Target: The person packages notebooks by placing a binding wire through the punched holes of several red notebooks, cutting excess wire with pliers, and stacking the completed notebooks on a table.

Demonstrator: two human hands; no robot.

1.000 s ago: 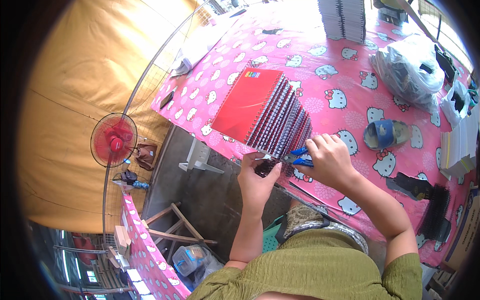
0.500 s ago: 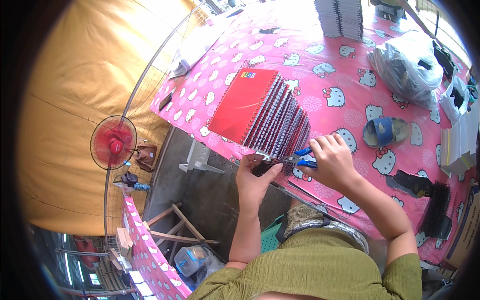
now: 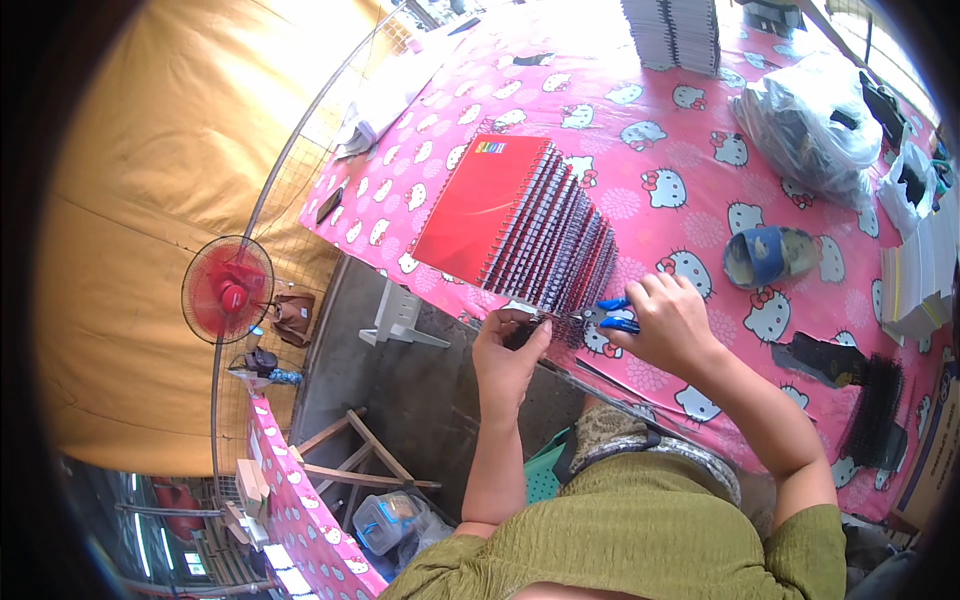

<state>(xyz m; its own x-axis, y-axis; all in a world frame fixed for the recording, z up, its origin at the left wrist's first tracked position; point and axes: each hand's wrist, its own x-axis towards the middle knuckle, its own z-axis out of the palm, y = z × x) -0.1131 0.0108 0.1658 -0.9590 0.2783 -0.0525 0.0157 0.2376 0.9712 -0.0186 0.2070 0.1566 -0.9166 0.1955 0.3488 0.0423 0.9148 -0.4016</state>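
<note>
A tall stack of red wire-bound notebooks [image 3: 487,205] leans across the table, coil edges facing right. At the stack's near end, my left hand [image 3: 505,365] is closed in a pinch, thumb and fingers gripping a notebook's pale edge by its dark wire binding [image 3: 568,330]. Exactly how much of that notebook lies under the fingers is hidden. Just to the right, my right hand [image 3: 668,318] is wrapped around blue-handled pliers [image 3: 620,324]. Their jaws point left toward the wire coils; whether they touch the wire is too small to tell.
The pink patterned tablecloth [image 3: 640,215] covers the table. To the right lie a blue slipper [image 3: 757,257], black wire coils [image 3: 875,415], a plastic bag [image 3: 810,120] and stacked papers [image 3: 915,285]. More bound books [image 3: 672,35] stand at the far side. A red fan [image 3: 232,293] is left.
The pliers' handles are slightly further right, and their jaws have drawn back from my left thumb. My left thumb has shifted slightly up and left. The notebook stack stays in place.
</note>
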